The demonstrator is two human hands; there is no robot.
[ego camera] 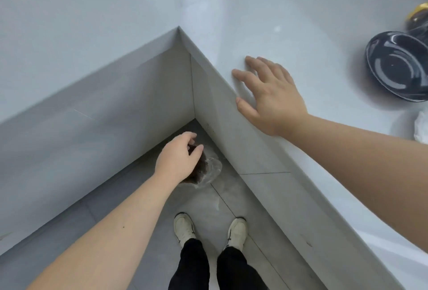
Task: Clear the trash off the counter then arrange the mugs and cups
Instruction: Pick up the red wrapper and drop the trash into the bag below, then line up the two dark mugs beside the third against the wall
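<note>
Okay, fingertips first: my left hand (178, 158) hangs low in the corner where the two counter runs meet, fingers curled around a dark crumpled wad (201, 167). That's a loose pinch from above, thumb and forefinger touching its top. Directly under and just beyond the fingers lies something clear and glossy (212, 171), perhaps a plastic bag or bin liner on the floor (208, 206); I cannot tell which. So the trash sits straight below the fingers, and dropping it looks like the move. My right hand (271, 95) lies flat and empty on the counter (289, 23) edge, fingers spread, bracing. Well off to its right sit a dark bowl (399, 65) and a white scrap (421, 127), nearer that hand.
</note>
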